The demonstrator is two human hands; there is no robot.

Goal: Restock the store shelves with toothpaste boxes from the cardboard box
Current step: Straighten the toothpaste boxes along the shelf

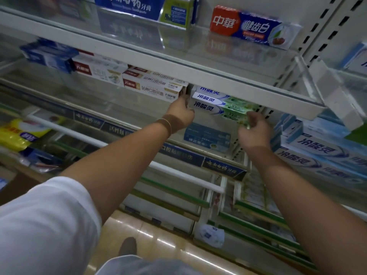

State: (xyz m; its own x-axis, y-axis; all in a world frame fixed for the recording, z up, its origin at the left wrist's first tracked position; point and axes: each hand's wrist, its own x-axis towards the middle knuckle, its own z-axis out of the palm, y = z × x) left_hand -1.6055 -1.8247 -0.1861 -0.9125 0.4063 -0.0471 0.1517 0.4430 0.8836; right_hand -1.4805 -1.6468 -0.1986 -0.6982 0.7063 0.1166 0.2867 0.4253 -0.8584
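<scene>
Store aisle, glass shelves on white slotted uprights, glossy tan floor (158,235) far below, and both bare arms are stretched up and forward to the middle glass shelf (198,72). Under that shelf's white front rail sits a stack of white-and-green toothpaste boxes (220,105), blue lettering facing out, lying lengthwise, and the hands are on either end of it. The left hand (181,114) is at the stack's left end, fingers reaching up into the gap between this stack and the red-and-white toothpaste boxes (153,86) just beside it; its fingertips are hidden behind the cartons, so whether this grip is wide or closed I cannot tell. A thin bracelet (167,124) rings that wrist. The right hand (256,132) comes in at the stack's right end, fingers curled up, the tips pinching the green end of the lowest box, a narrow grip on that corner. So the stack lies between the two hands, slightly above them, tucked back under the rail. Further left on the same shelf, a blue box (49,56), blurred. One shelf up, a red-and-blue toothpaste box (250,26) stands alone, with dark-blue boxes (129,4) at the top edge. Off to the right, pale blue-and-white cartons (321,151) are piled on the neighbouring bay. Lower left, a yellow packet (17,133). A white sleeve (43,225) fills the lower left corner.
</scene>
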